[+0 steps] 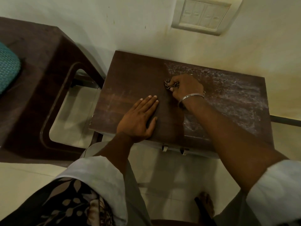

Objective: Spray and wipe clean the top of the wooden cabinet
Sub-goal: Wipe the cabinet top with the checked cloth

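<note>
Standing against a pale wall (130, 22), the cabinet (135, 75) filled the middle of the frame, its dark wooden top a rectangle whose long axis ran from left to right, tipping slightly down toward the right. The left part of the top looked dark and smooth, with a few faint streaks; the right part was covered with a whitish speckled film (228, 95). A switch plate (203, 13) sat on the wall at the upper right. A dark brown chair (40, 79) stood at the left of the frame, with a teal cushion (8, 66) at the left edge. Pale floor tiles (171, 176) showed below, and a bare foot (206, 204) at the bottom right.

The left hand (138, 118) lay flat on the top near its front edge, fingers straight and together, pointing toward the wall. The right hand (185, 88), wearing a metal bangle (191, 97), was closed around a small patterned cloth (170, 84), pressed to the top at the border between the dark area and the film. The bunched cloth poked out toward the left.
</note>
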